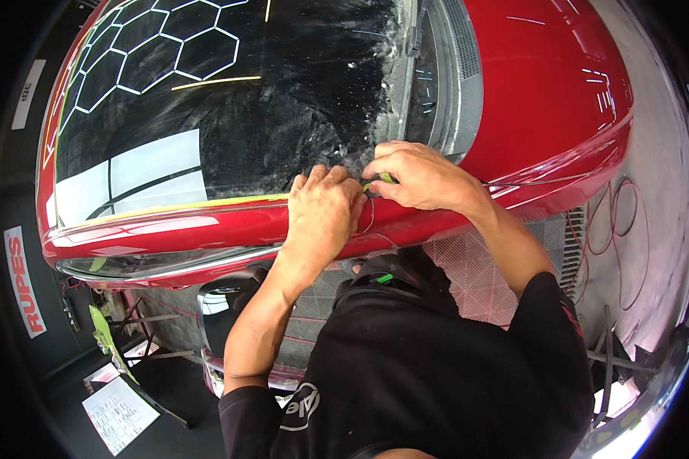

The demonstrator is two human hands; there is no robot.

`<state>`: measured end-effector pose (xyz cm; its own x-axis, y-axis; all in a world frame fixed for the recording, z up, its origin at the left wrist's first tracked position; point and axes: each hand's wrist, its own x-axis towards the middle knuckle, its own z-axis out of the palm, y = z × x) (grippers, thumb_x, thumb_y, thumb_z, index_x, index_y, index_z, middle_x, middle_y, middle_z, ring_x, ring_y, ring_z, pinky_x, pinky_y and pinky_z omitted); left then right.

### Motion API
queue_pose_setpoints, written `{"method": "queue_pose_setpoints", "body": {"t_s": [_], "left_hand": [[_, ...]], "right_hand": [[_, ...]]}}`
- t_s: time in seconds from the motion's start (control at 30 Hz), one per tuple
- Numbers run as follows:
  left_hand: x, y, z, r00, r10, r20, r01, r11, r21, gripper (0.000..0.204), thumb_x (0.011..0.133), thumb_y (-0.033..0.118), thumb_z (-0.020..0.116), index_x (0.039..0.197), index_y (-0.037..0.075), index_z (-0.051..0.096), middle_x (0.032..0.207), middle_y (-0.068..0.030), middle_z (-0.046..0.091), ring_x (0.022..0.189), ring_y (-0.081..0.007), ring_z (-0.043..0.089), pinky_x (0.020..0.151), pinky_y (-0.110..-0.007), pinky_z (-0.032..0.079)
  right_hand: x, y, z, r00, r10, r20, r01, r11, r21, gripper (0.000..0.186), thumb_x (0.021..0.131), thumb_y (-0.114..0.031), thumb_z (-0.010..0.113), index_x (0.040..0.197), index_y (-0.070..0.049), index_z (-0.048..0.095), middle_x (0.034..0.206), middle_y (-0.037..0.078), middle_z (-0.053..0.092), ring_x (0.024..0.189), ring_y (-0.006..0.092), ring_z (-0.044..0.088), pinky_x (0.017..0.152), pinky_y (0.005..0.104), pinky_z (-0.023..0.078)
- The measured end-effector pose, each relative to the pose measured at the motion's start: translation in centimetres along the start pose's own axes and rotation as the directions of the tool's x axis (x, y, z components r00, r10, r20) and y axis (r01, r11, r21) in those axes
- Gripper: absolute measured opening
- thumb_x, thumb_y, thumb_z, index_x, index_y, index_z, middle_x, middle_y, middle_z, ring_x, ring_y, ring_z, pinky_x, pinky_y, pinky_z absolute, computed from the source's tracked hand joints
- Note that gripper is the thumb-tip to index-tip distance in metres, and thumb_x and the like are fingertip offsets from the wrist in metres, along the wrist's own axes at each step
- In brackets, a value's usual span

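My left hand (323, 210) rests at the lower corner of a dusty dark windshield (268, 138), fingers curled down onto its edge. What those fingers hold, if anything, is hidden beneath them. Right beside it, my right hand (417, 177) is closed, pinching a short piece of yellow-green tape (387, 177). More of this tape runs as a strip along the seam between the glass and the red pillar (237, 229), reaching my left hand. Below the fingers a thin wire or cord (372, 218) dangles over the red bodywork.
The red hood (543, 69) curves away to the right, past the grey cowl (455, 115). A side mirror (226, 306) juts out near my left forearm. Red hose or cable (616, 229) lies coiled on the floor at right. At lower left is a printed sheet (120, 413).
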<state>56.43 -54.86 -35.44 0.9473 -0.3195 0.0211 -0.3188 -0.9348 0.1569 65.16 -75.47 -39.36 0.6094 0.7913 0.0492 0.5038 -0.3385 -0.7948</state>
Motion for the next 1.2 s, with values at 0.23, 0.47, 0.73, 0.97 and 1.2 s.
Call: {"method": "queue_pose_setpoints", "body": {"t_s": [0.23,0.47,0.73,0.97,1.2], "left_hand": [[1.4,-0.3,1.4,0.995,0.098,0.002,-0.098,0.991,0.093,0.011,0.084,0.012,0.075,0.090,0.006,0.069,0.091,-0.0116,0.067,0.089,-0.0316,0.068,0.079,-0.045,0.053],[0.1,-2.3,-0.2,0.975,-0.137,-0.174,0.096,0.969,-0.226,0.011,0.093,0.008,0.072,0.091,0.002,0.062,0.083,-0.0156,0.070,0.070,-0.0276,0.070,0.065,-0.042,0.058],[-0.7,-5.6,-6.4,0.767,-0.637,-0.074,0.120,0.256,-0.959,0.023,0.116,0.032,0.053,0.113,0.009,0.053,0.082,-0.0053,0.061,0.068,-0.0178,0.065,0.064,-0.031,0.055],[-4.7,-6.3,-9.2,0.706,-0.632,-0.320,0.134,0.562,-0.816,0.027,0.115,0.017,0.049,0.136,0.005,0.061,0.075,0.0029,0.048,0.059,-0.0057,0.042,0.052,-0.023,0.034],[-10.5,-2.3,-5.7,0.723,-0.636,-0.269,0.305,0.643,-0.703,0.019,0.111,0.018,0.063,0.112,0.000,0.067,0.085,-0.0026,0.064,0.080,-0.0106,0.058,0.073,-0.030,0.051]], "right_hand": [[-0.3,1.4,1.6,0.991,-0.112,-0.067,0.115,0.993,0.041,0.026,0.093,-0.013,0.073,0.115,0.000,0.077,0.099,0.016,0.066,0.095,0.0355,0.067,0.088,0.0452,0.053],[-0.8,1.5,2.5,0.988,-0.090,-0.125,0.103,0.989,0.109,0.028,0.096,-0.015,0.072,0.118,0.000,0.077,0.103,0.016,0.068,0.099,0.0348,0.068,0.088,0.0459,0.054],[-0.1,0.8,2.8,0.976,-0.184,-0.120,0.183,0.983,-0.024,0.027,0.096,-0.019,0.074,0.116,-0.002,0.078,0.101,0.013,0.068,0.099,0.0326,0.067,0.089,0.0453,0.055],[3.1,-1.3,4.2,0.869,-0.414,-0.272,0.414,0.908,-0.062,0.016,0.092,-0.011,0.077,0.105,-0.001,0.076,0.094,0.013,0.066,0.092,0.0333,0.067,0.081,0.0450,0.055],[3.4,-4.5,4.7,0.960,-0.185,-0.209,0.205,0.976,0.079,0.008,0.093,-0.006,0.073,0.100,-0.002,0.074,0.092,0.015,0.067,0.083,0.0374,0.069,0.074,0.0468,0.054]]}}
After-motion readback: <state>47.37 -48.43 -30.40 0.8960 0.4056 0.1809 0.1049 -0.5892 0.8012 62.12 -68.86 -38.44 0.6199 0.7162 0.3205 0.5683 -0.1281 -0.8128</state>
